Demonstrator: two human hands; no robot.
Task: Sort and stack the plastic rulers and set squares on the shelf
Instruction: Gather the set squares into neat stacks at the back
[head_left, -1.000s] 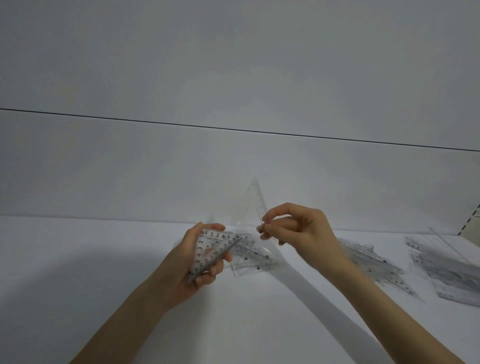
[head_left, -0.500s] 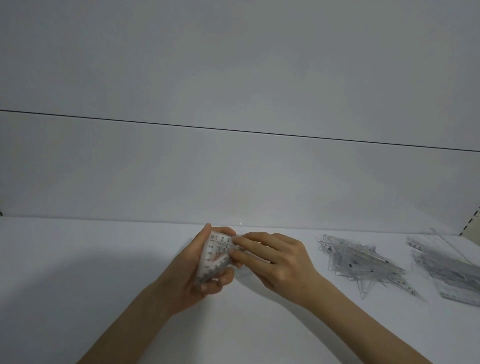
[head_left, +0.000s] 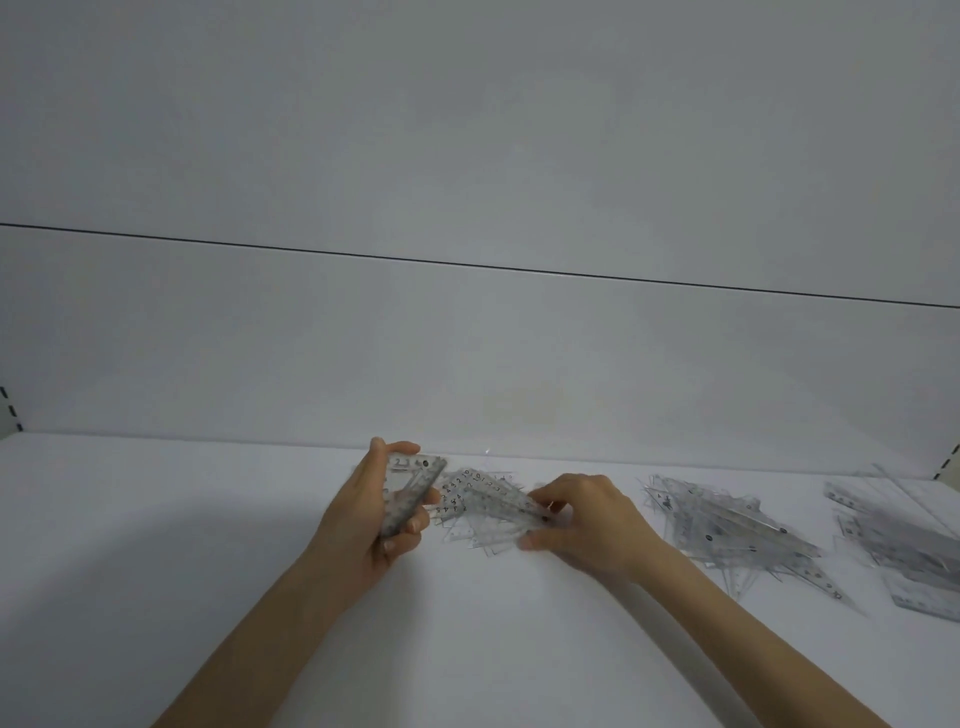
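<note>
At a white shelf (head_left: 218, 561), we see two bare forearms reaching in from below, both hands at work on clear plastic drawing tools. The left hand (head_left: 371, 519) grips a small stack of clear set squares (head_left: 410, 493), thumb on the far side and fingers curled round the near edge, so that the stack is lifted off the shelf and tilted, its printed numbers facing us. Between the two hands a fan of set squares (head_left: 483, 512) lies spread flat on the shelf, its left tip just beside the lifted stack. The right hand (head_left: 589, 525) holds this fan by its right end, fingers curled down on top and the thumb against the near edge. We cannot tell how many pieces either hand has.

Just right of the right hand, a loose pile of set squares (head_left: 727, 530) lies on the shelf, points sticking out in several directions. Further right again, well apart from both hands and running off the frame's edge, lies a heap of rulers (head_left: 898, 540).

Beyond the hands rises a plain grey back panel (head_left: 467, 338), crossed by a thin dark seam (head_left: 467, 264). A slotted upright (head_left: 10, 410) shows at the far left of the left hand.
</note>
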